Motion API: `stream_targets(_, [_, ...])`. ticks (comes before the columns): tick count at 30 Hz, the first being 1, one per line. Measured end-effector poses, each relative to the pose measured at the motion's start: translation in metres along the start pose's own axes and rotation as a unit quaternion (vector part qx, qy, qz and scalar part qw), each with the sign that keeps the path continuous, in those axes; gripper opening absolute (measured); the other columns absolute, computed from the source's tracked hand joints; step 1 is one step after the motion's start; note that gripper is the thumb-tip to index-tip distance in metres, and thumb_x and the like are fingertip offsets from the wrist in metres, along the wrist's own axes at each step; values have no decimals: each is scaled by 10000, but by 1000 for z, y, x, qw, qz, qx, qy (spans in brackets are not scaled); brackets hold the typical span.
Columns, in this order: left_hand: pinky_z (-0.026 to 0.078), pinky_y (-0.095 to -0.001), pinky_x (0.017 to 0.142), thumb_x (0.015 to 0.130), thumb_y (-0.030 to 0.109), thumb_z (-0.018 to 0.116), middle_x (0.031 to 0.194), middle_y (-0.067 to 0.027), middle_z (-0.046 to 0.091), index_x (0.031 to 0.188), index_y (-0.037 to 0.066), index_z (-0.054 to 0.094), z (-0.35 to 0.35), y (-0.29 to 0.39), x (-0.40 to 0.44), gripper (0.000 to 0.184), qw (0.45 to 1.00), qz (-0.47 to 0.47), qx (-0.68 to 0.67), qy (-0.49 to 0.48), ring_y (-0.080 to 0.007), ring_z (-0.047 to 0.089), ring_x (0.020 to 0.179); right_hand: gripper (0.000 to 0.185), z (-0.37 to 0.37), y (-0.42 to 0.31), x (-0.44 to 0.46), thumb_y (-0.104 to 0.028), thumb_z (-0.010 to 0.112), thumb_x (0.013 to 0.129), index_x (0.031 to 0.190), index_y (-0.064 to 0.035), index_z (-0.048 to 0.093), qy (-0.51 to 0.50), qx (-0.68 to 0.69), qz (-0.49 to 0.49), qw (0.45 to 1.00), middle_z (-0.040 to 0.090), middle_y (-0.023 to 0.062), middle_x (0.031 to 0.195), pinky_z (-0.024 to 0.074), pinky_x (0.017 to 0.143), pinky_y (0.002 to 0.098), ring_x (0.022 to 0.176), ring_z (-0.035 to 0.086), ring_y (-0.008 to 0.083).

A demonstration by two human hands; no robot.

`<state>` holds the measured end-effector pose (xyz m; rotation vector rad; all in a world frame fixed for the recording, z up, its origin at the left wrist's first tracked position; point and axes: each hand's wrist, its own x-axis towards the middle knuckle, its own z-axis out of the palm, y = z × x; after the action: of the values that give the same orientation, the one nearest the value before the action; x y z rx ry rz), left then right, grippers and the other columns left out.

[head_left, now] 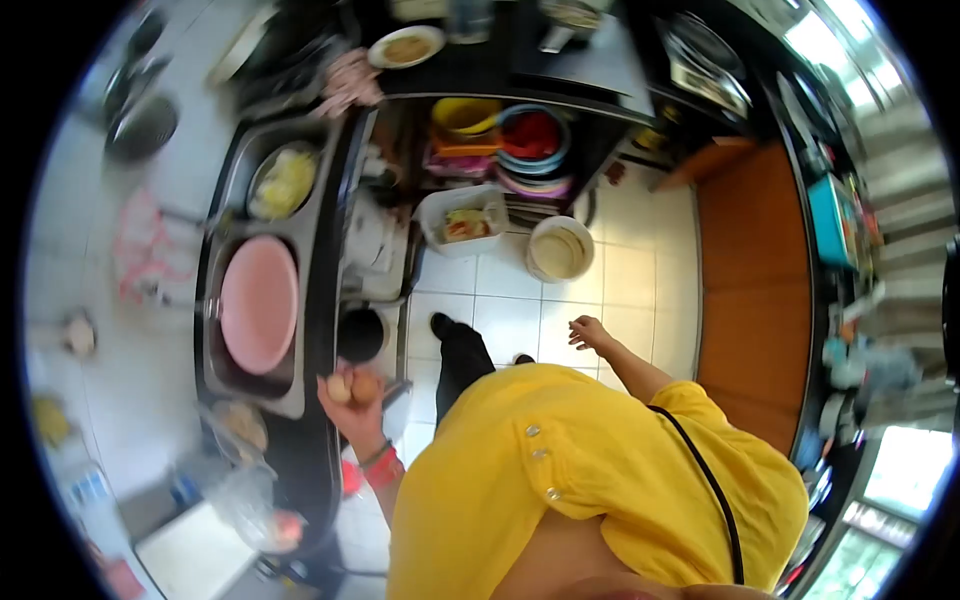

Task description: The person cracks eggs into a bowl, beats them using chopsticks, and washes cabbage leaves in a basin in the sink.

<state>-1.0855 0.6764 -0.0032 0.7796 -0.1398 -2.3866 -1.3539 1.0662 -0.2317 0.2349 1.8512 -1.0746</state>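
Note:
At the counter's edge on the left, my left hand (352,412) is closed around eggs (366,389); at least two brownish shells show above the fingers. A red band circles that wrist. My right hand (588,335) hangs over the tiled floor with nothing in it, its fingers loosely apart. The pink basin (260,305) sits in the steel sink, a short way beyond my left hand. A dark round pot or bin (361,334) stands below the counter edge near that hand.
Food pieces fill a bowl (283,182) in the second sink bowl. A white bucket (560,249) and a white tub (462,220) stand on the floor ahead. Plastic bags (245,500) lie on the left counter. An orange-brown cabinet door (752,295) runs along the right.

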Motion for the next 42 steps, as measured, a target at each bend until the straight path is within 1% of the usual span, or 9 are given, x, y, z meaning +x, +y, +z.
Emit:
stream_targets(5, [429, -384, 761, 837, 368, 592, 749, -5, 440, 850, 106, 483, 24, -46, -23, 284, 995, -53, 61, -57, -161, 489, 828, 329, -59, 88, -52, -307, 548, 904, 1008, 5, 548, 72, 6, 89, 993, 627, 134, 830, 541, 544, 349, 691, 662, 227])
stream_targets(13, [436, -424, 729, 875, 452, 514, 689, -10, 481, 837, 126, 515, 76, -184, -35, 328, 930, -284, 212, -101, -206, 514, 814, 277, -145, 280, -157, -228, 510, 899, 1042, 7, 545, 307, 353, 158, 869, 614, 169, 891, 532, 585, 407, 692, 641, 263])
stream_targets(19, [439, -435, 738, 874, 414, 549, 712, -28, 490, 874, 125, 515, 98, -305, -98, 291, 817, -447, 301, -205, -216, 516, 829, 291, -30, 436, -285, -249, 550, 867, 1015, 2, 556, 342, 467, 208, 788, 632, 150, 826, 543, 591, 415, 683, 649, 269])
stream_targets(22, [445, -444, 747, 874, 406, 555, 709, -25, 497, 881, 129, 524, 77, -349, -108, 278, 771, -509, 300, -238, -216, 520, 837, 320, 32, 495, -314, -283, 627, 786, 854, 28, 667, 299, 185, 273, 896, 665, 161, 794, 553, 592, 434, 671, 647, 276])
stream_targets(23, [445, -440, 757, 866, 404, 569, 723, -24, 506, 882, 122, 548, 70, -363, -120, 283, 749, -540, 297, -244, -215, 519, 848, 389, 51, 503, -336, -376, 665, 735, 873, -16, 707, 304, 242, 307, 869, 677, 190, 896, 492, 793, 375, 875, 640, 298])
stream_targets(27, [447, -442, 771, 849, 405, 594, 718, -24, 509, 858, 113, 562, 51, -416, -188, 294, 687, -610, 316, -237, -210, 520, 846, 350, 60, 547, -367, -307, 624, 798, 937, 11, 670, 339, 401, 279, 804, 670, 180, 854, 539, 680, 419, 752, 664, 272])
stream_targets(29, [447, -440, 769, 841, 412, 603, 691, -23, 499, 838, 116, 550, 41, -438, -232, 301, 663, -630, 338, -222, -206, 522, 829, 288, 47, 565, -374, -255, 585, 849, 993, -7, 612, 375, 549, 245, 705, 637, 132, 780, 543, 572, 416, 671, 655, 224])
stream_targets(33, [453, -453, 735, 855, 429, 560, 708, -21, 512, 838, 138, 560, 11, -486, -309, 291, 633, -634, 377, -235, -224, 531, 839, 227, -11, 591, -412, -250, 554, 888, 960, -35, 554, 396, 522, 178, 734, 615, 71, 791, 516, 502, 327, 634, 636, 166])
stream_targets(42, [433, -464, 775, 825, 399, 615, 713, -23, 524, 851, 125, 552, -93, -656, -534, 282, 530, -703, 406, -245, -220, 533, 848, 209, -141, 721, -560, -247, 534, 926, 1022, -61, 536, 526, 579, -19, 622, 605, 44, 850, 508, 548, 251, 740, 615, 114])
